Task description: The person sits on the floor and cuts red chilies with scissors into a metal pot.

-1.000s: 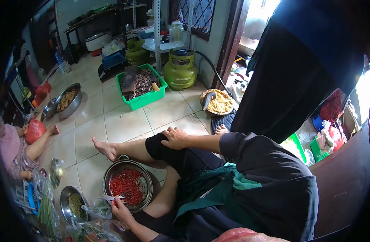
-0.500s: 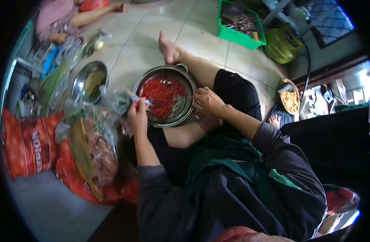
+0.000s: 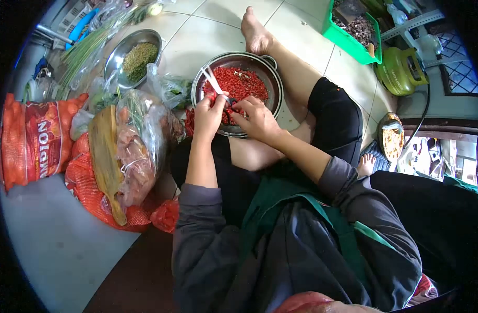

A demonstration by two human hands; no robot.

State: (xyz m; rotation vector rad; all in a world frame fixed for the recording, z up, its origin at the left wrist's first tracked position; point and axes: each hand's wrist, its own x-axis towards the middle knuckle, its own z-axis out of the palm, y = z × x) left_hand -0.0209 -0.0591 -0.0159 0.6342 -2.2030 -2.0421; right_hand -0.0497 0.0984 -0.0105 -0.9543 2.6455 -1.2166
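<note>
A round metal pot [image 3: 278, 101] stands on the floor by my crossed legs, with small chopped red pieces [image 3: 244, 81] that look like chili in it. My left hand [image 3: 208, 113] is closed over the pot's near left side, gripping a thin white forked item [image 3: 212, 78] that points up and away. Right beside it, the bent fingers of my right hand [image 3: 258, 121] come together near a dark bit and red pieces; what they pinch is hidden. More red pieces show at the pot's left outer side.
Left of the pot are a metal bowl [image 3: 109, 65] of green and tan bits, a bag of meat [image 3: 134, 172], a wooden board [image 3: 104, 156] and a red net sack [image 3: 43, 138]. A green crate [image 3: 348, 39] and gas cylinder [image 3: 398, 73] stand far right.
My right hand has left the pot's right rim and moved left to meet my left hand. The white item now points up more steeply. The whole view has shifted.
</note>
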